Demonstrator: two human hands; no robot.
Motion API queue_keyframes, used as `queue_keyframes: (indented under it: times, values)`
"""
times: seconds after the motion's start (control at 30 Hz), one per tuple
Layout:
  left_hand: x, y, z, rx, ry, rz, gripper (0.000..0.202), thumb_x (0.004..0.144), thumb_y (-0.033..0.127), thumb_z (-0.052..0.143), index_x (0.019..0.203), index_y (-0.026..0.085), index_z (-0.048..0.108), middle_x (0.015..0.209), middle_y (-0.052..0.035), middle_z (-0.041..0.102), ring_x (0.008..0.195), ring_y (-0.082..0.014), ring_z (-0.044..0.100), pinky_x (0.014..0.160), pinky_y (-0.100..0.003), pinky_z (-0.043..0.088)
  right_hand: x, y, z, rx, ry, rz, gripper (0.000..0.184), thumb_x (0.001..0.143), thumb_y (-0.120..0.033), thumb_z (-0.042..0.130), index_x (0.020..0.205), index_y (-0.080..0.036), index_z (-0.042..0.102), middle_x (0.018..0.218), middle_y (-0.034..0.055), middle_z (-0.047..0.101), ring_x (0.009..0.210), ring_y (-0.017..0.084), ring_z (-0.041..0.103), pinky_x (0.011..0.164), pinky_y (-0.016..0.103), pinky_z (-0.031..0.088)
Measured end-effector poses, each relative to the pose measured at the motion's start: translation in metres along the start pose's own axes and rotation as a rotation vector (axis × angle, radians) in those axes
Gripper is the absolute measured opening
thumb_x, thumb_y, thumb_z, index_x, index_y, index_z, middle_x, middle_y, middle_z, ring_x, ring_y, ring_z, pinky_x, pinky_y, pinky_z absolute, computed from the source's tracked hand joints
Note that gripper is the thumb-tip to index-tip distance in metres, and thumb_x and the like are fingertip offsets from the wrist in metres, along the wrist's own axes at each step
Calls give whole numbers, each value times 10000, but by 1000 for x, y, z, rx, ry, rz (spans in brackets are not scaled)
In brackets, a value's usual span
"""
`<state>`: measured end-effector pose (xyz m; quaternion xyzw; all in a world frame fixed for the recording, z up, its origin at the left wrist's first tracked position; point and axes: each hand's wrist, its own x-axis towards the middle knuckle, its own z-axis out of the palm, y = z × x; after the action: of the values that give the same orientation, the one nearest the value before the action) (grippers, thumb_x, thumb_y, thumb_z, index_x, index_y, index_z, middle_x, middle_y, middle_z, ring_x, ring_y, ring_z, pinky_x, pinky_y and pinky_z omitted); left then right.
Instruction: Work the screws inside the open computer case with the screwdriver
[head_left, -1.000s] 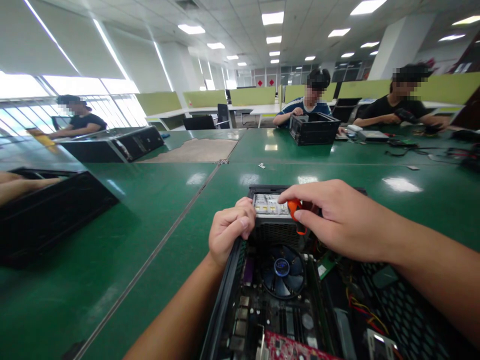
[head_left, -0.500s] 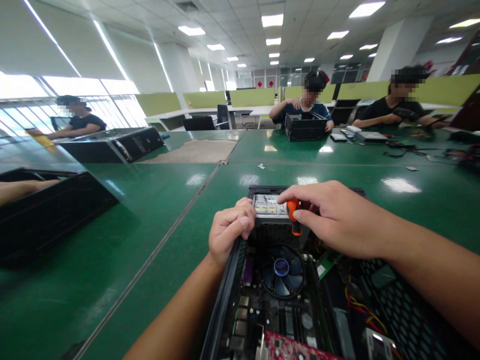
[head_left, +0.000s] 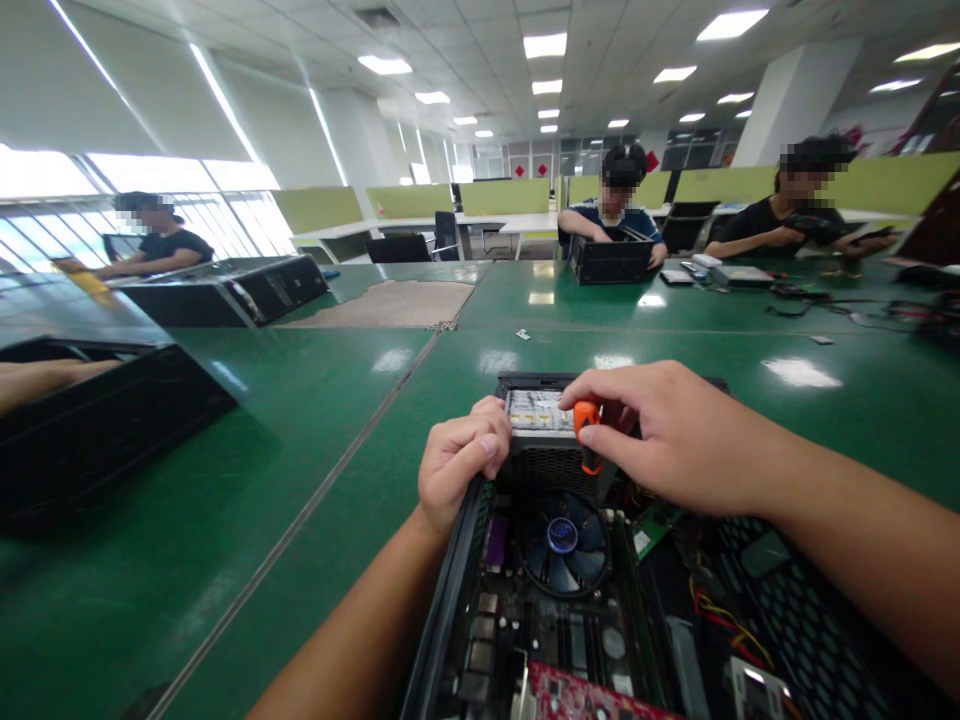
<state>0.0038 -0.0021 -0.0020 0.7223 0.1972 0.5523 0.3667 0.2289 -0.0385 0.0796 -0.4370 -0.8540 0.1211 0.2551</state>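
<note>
An opened black computer case (head_left: 448,590) lies in front of me. My left hand (head_left: 459,462) is closed around its far left corner. Between the thumb and fingers of my right hand (head_left: 671,435) is a short orange-and-black screwdriver (head_left: 587,428), held over the power supply's metal casing (head_left: 534,410) at the far end. The screwdriver's tip is hidden from me. Inside the case I see a round cooling fan (head_left: 562,537), a red circuit card (head_left: 581,692) and coloured cables (head_left: 731,622) on the right.
The case rests on a green table (head_left: 315,450). Another black case (head_left: 112,430) stands at left with someone's arm in it. Across the table a person works at a black case (head_left: 611,260); another sits at right near a metal drive (head_left: 742,274) and cables.
The screwdriver has turned slightly in my right hand, which is otherwise in nearly the same place. My left hand stays put. The person opposite has lowered a hand into their case.
</note>
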Motion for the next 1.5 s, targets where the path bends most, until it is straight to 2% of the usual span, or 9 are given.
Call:
queue_keyframes:
  times: [0.1, 0.17, 0.33, 0.47, 0.57, 0.67, 0.73, 1.07, 1.5]
  values:
    - [0, 0, 0, -11, -2, 6, 467, 901, 360, 542, 479, 190, 436, 490, -3, 460, 584, -172, 438, 934, -447, 353, 0, -1, 0, -79, 22, 26, 82, 826, -219, 657, 877, -208, 720, 745, -13, 687, 615, 143, 561, 563, 278, 378]
    - [0, 0, 0, -9, 0, 1, 463, 899, 358, 542, 479, 191, 438, 492, -5, 460, 588, -174, 439, 941, -451, 353, -1, -1, 0, -105, 32, 31, 82, 804, -192, 637, 836, -199, 712, 727, -5, 666, 613, 144, 544, 560, 278, 368]
    - [-1, 0, -1, -1, 2, 1, 466, 898, 370, 539, 481, 194, 427, 492, -3, 456, 583, -174, 437, 957, -459, 356, -1, 1, 1, -84, 32, 52, 305, 716, -41, 572, 936, -197, 714, 822, 12, 699, 617, 135, 561, 587, 270, 406]
    - [-1, -1, -1, -7, -4, 13, 449, 901, 340, 532, 489, 194, 429, 498, -5, 460, 585, -175, 438, 943, -445, 351, -1, 2, 0, -55, 63, 52, 167, 845, -175, 633, 976, -193, 735, 795, 19, 711, 642, 154, 583, 594, 284, 415]
    - [-1, -1, -1, -15, -7, 15, 439, 897, 326, 534, 490, 192, 438, 502, -5, 463, 587, -175, 437, 930, -435, 350, -4, -1, -4, 94, 122, -56, 154, 894, -228, 629, 990, -190, 744, 860, 20, 722, 719, 157, 615, 651, 286, 444]
    - [-1, 0, -1, -20, -16, 19, 428, 894, 307, 530, 493, 185, 441, 506, -2, 461, 586, -168, 436, 929, -424, 342, -9, -5, -8, 301, 48, -233, 178, 884, -181, 633, 1024, -186, 742, 859, 0, 699, 725, 130, 605, 667, 258, 448]
    - [-1, 0, -1, -19, -15, 15, 427, 892, 301, 526, 491, 183, 439, 506, -2, 460, 593, -169, 442, 936, -423, 336, -11, -6, -10, 344, -9, -287, 202, 877, -153, 625, 1043, -168, 738, 840, -4, 678, 720, 123, 593, 667, 250, 444]
    - [-1, 0, -1, -14, -23, 10, 423, 889, 288, 528, 492, 184, 427, 510, -8, 472, 599, -173, 449, 956, -435, 332, -8, -8, -2, 355, -172, -294, 251, 846, -110, 561, 1026, -91, 734, 901, 63, 734, 791, 174, 639, 791, 317, 485]
    - [-1, 1, -1, -15, -24, 13, 416, 888, 278, 520, 494, 184, 425, 510, -8, 467, 599, -173, 446, 946, -434, 329, -8, -10, -3, 334, -203, -297, 250, 834, -115, 572, 1019, -90, 738, 896, 71, 733, 774, 177, 637, 786, 328, 481]
